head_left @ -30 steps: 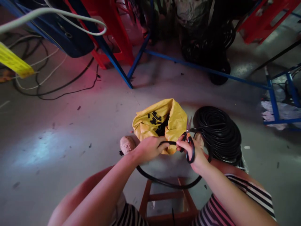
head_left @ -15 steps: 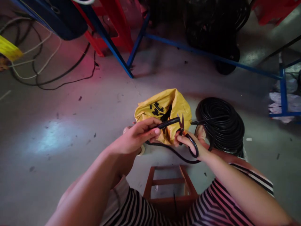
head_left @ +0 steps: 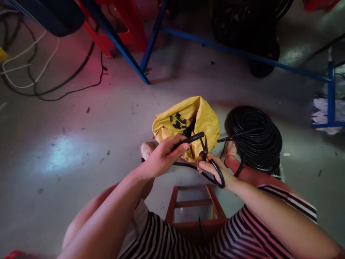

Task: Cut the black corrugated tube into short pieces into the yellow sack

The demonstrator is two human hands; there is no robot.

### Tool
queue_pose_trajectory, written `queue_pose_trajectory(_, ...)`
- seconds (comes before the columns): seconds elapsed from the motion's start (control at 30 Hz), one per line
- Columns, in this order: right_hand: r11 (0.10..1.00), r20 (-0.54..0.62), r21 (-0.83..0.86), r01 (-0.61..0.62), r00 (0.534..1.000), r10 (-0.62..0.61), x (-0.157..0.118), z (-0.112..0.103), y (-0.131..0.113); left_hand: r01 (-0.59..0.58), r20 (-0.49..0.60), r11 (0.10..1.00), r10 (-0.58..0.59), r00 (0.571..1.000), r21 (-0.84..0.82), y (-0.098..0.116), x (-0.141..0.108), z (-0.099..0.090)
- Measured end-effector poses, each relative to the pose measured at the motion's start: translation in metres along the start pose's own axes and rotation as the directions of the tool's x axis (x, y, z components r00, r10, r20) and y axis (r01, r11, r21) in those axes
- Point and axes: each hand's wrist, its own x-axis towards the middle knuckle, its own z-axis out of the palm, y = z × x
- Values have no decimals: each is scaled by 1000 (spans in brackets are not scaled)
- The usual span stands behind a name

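Observation:
My left hand is closed round a black corrugated tube, whose free end sticks out to the right. In my right hand is a pair of scissors with black handles, blades pointing up and slightly parted. Their tips are close to the tube's end; whether they touch it I cannot tell. Below both hands stands an open yellow bag, with several short cut black pieces on its inner fold. A coil of black tubing lies right of the bag, and a length of it runs under my hands.
A wooden stool frame is between my legs. Ahead stand a blue metal frame and a red plastic stool. Loose cables lie on the floor at the left, and small dark scraps dot the floor.
The scissors have dropped slightly away from the tube's end and tilted left. My left hand has tipped the tube a little. The whole view has shifted slightly.

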Motion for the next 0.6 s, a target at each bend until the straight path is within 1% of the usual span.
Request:
queue_pose_trajectory(0.1,994,-13,-105,24,1000,-26,0,1,0,2,-24,999,-1,1000,43,0,-2,6)
queue_pose_trajectory(0.2,980,-1,-194,30,1000,-30,0,1,-3,-4,-9,999,4,1000,39,-2,-1,10)
queue_pose_trajectory(0.33,976,22,-219,14,1000,-10,3,2,-6,-3,31,1000,2,1000,27,-6,1,11)
queue_pose_trajectory(0.5,971,17,-240,6,1000,-2,5,2,-8,8,-32,1000,-7,999,25,-6,-1,12)
queue_pose_trajectory(0.6,971,27,-239,-3,1000,10,5,3,-10,26,-47,1000,-26,999,9,-5,-2,12)
